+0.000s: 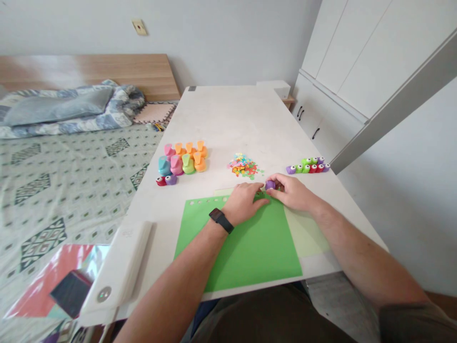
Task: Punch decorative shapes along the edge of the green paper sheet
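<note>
Right hand [290,192] clamped on purple punch [270,185] (upright), left hand [243,203] closed on green paper's edge [205,200]

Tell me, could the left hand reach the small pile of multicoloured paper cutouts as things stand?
Likely yes: the left hand sits at the top of the green paper sheet, just below the multicoloured paper cutouts, with only bare white tabletop between them.

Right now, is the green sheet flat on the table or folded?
Flat. The green sheet lies spread on the table, with no fold showing and its visible edges straight. The left hand rests on its top edge.
</note>
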Demonstrator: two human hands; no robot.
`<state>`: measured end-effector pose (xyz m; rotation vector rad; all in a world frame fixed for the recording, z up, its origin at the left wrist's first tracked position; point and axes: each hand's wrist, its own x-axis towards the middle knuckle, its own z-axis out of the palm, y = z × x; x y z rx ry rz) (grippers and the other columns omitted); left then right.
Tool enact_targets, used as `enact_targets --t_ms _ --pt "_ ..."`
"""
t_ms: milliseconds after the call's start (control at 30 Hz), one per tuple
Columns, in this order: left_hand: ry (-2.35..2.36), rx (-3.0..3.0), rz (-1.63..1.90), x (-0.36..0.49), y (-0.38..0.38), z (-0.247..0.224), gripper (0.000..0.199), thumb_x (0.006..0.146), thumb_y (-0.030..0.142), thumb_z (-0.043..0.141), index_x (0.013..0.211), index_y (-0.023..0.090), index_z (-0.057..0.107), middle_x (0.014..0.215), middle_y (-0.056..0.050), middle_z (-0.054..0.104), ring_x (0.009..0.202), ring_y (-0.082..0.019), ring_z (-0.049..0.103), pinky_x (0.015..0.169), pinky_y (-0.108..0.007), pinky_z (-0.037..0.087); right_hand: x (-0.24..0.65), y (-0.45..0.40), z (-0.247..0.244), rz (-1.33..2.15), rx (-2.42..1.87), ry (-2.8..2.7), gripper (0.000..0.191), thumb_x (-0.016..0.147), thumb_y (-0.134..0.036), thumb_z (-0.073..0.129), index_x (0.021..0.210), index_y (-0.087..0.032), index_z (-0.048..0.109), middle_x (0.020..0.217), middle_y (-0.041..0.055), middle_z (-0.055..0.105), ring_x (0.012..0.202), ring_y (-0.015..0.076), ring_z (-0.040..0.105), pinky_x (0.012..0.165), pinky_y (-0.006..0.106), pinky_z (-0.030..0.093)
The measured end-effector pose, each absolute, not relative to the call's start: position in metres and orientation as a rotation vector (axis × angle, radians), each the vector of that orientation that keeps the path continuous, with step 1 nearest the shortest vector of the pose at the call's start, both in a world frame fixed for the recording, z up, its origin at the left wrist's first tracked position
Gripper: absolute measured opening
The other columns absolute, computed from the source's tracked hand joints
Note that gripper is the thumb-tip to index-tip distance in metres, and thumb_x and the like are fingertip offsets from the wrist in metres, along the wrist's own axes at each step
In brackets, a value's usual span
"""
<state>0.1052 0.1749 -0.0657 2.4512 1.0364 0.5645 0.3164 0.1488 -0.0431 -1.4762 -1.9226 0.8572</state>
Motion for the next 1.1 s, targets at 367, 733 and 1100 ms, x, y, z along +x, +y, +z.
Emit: enact_targets --t_ms 367,733,1100 --pt "1.04 2.434 0.575 0.103 0.174 -0.067 0.025 0.095 0.032 0.062 0.117 0.02 0.067 0.106 -0.005 0.076 0.099 -0.023 0.069 0.092 -0.037 0.051 0.319 0.157 -0.056 1.014 -1.437 -1.524 0.039 0.092 -0.056 0.063 0.11 -0.022 0.067 0.099 0.0069 0.075 0.087 0.021 0.067 0.08 0.034 0.052" --pt "1.031 2.452 0.577 0.103 0.173 -0.063 0.024 0.096 0.037 0.062 0.112 0.02 0.069 0.101 -0.005 0.075 0.095 -0.022 0.068 0.089 -0.036 0.051 0.319 0.161 -0.055 1.24 -1.392 -1.3 0.053 0.094 -0.068 0.052 0.099 -0.018 0.067 0.092 0.0091 0.076 0.075 0.0169 0.067 0.059 0.025 0.045" --pt "0.967 2.54 0.585 0.105 0.172 -0.065 0.032 0.1 0.043 0.055 0.123 0.024 0.068 0.104 -0.007 0.074 0.097 -0.023 0.068 0.091 -0.037 0.049 0.312 0.16 -0.058 1.246 -1.347 -1.329 0.054 0.093 -0.069 0.053 0.097 -0.017 0.071 0.09 0.0067 0.075 0.082 0.0193 0.068 0.078 0.033 0.055"
